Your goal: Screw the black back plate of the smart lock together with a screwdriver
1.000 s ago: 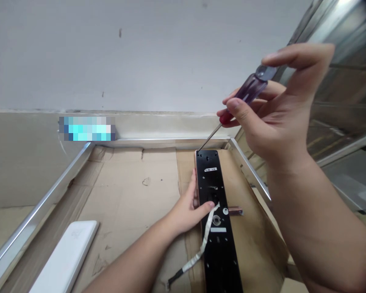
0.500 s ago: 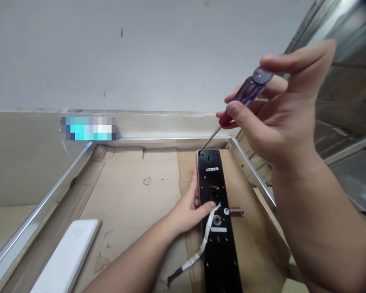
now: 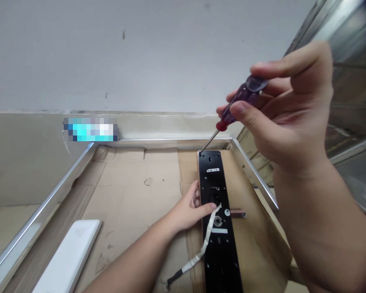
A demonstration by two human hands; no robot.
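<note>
My right hand [image 3: 288, 110] is closed around the purple, clear-plastic handle of a screwdriver [image 3: 242, 97], with the forefinger over its butt end. The slanted shaft reaches down to the top left corner of a long black door lock panel [image 3: 213, 191], where its tip meets a hole. The panel lies with its hole-dotted back up. My left hand [image 3: 192, 207] grips its left edge, thumb on top and fingers along the side. A white-wrapped cable [image 3: 206, 240] with a dark end trails from the middle. At the right, a copper-coloured lever handle [image 3: 238, 213] sticks out.
Cardboard [image 3: 137, 195] covers the work surface, bordered by a raised metal frame [image 3: 177, 141]. A white slab-like object [image 3: 67, 256] lies at the lower left. Behind stands a pale wall [image 3: 158, 57], with a blurred-out blue item [image 3: 90, 129] at the back left.
The screwdriver's handle has tipped slightly down and left with my right hand, its tip staying at the corner. My left fingers have drawn back a little along the panel's side.
</note>
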